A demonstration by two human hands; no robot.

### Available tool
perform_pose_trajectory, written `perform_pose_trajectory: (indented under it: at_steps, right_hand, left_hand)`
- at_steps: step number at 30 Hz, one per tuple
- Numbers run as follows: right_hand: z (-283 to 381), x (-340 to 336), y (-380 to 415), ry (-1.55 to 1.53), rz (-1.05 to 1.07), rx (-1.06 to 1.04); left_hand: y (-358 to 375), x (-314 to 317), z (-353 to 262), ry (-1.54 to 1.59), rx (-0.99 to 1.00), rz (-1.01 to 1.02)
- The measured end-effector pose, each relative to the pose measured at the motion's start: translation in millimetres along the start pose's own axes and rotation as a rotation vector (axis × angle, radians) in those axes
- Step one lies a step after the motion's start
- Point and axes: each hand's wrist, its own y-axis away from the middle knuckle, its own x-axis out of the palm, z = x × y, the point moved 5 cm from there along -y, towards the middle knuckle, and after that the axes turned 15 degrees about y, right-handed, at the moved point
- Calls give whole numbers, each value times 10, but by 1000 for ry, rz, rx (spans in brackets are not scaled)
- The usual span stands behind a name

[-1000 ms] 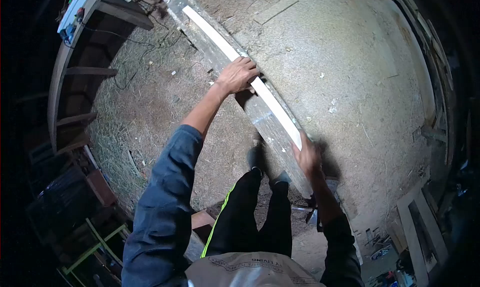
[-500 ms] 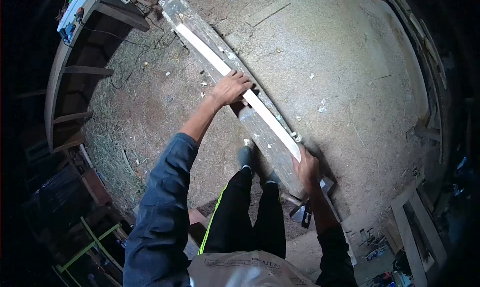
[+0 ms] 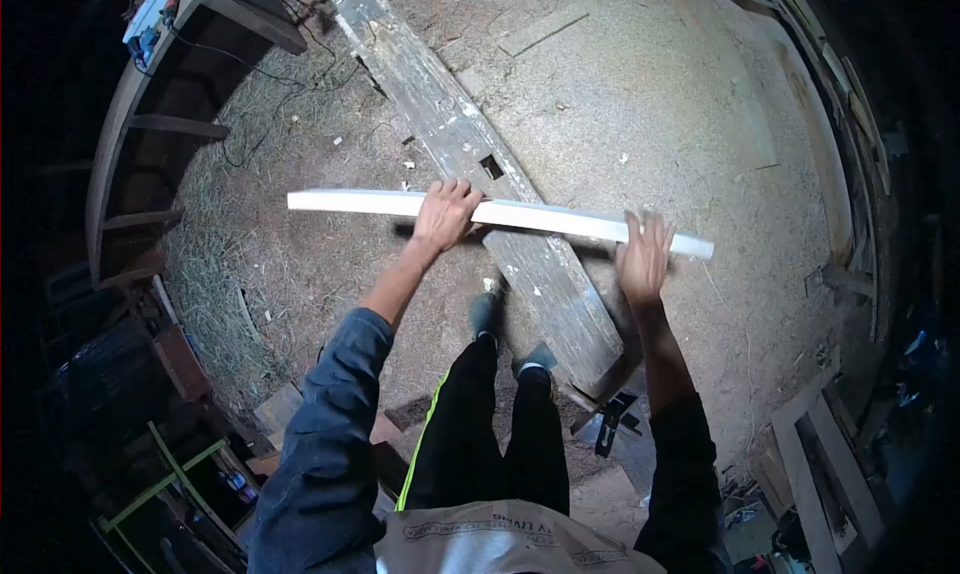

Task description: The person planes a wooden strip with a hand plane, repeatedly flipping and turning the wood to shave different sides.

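Note:
A long, pale, slightly curved wooden strip [image 3: 545,217] lies crosswise above a worn plank bench [image 3: 420,94]. My left hand [image 3: 447,214] grips the strip left of its middle, fingers wrapped over the far edge. Near the strip's right end is my right hand [image 3: 645,254], its fingers over the strip and slightly blurred; the thumb is not clearly seen. A dark rectangular hole [image 3: 491,167] shows in the bench just beyond the strip.
A curved wooden structure [image 3: 180,127] with cables and a blue tool [image 3: 143,46] stands at the left. Dark metal parts [image 3: 613,424] lie by the bench's near end. Wooden frames [image 3: 825,454] are at the lower right. Boards line the right edge.
The strip has turned from lying along the bench to lying across it. My right hand has moved up and outward with its end, while my left hand has shifted slightly left and nearer.

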Motion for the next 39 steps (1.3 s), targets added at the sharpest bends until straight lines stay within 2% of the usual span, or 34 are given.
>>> perform_pose_trajectory:
  at_steps: [1,2,3,5,6,7,9,10,13,17,19,20,21,23,24,26,27,29,31,32,37,39]
  right_hand:
    - [50,-59,-83,44,-55,41]
    - [73,42,-152,26,85,79]
    - [132,85,-192,29,87,79]
    - [262,101,-253,-150,-11,180]
    - [358,121,-293,-155,83,242]
    - [466,147,-304,-155,85,238]
    - [681,264,-293,-594,187,317]
    - [813,313,-274,-566,321,346]
    - [1171,331,-184,-667,409,267]
    - [1545,311,-15,-879,297,184]
    - [1696,294,61,-878,436,148]
    - [1815,487,159,-977,354,148]
    - [1883,362,211,-1015,451,139]
    - [2038,278,380,-987,358,44]
    - [2131,364,516,-1030,373,26]
    - [2277,258,750,-1037,326,-24]
    - [2369,370,907,-1032,429,-23]
    - [2489,211,1104,-931,357,-44]
    - [2439,108,1207,-862,370,6]
    - [2369,68,1232,-810,452,86]
    - [2006,-65,1099,-745,267,39]
    - [1790,-67,994,-769,265,11]
  left_hand:
    - [31,9,-37,-2,-3,-1]
    - [44,17,-49,3,-50,-14]
    - [61,30,-65,12,-97,-27]
    - [106,59,-127,15,-117,-29]
    - [134,79,-130,26,-145,-58]
    - [149,46,-148,35,-174,-85]
    - [172,39,-216,49,-194,-82]
    - [179,50,-234,39,-227,-78]
    - [170,54,-277,58,-280,-67]
    - [149,45,-213,183,-428,-92]
    - [176,54,-188,231,-520,-173]
    - [191,45,-194,252,-495,-219]
    - [194,56,-205,247,-495,-222]
    - [179,75,-207,290,-632,-224]
    - [151,74,-220,345,-697,-151]
    - [123,84,-272,348,-704,-231]
    - [116,80,-294,354,-711,-299]
    - [52,69,-325,343,-749,-237]
    - [41,100,-306,389,-815,-213]
    - [27,127,-296,418,-834,-196]
    - [-118,65,-277,457,-789,-244]
    - [-198,44,-359,464,-786,-246]
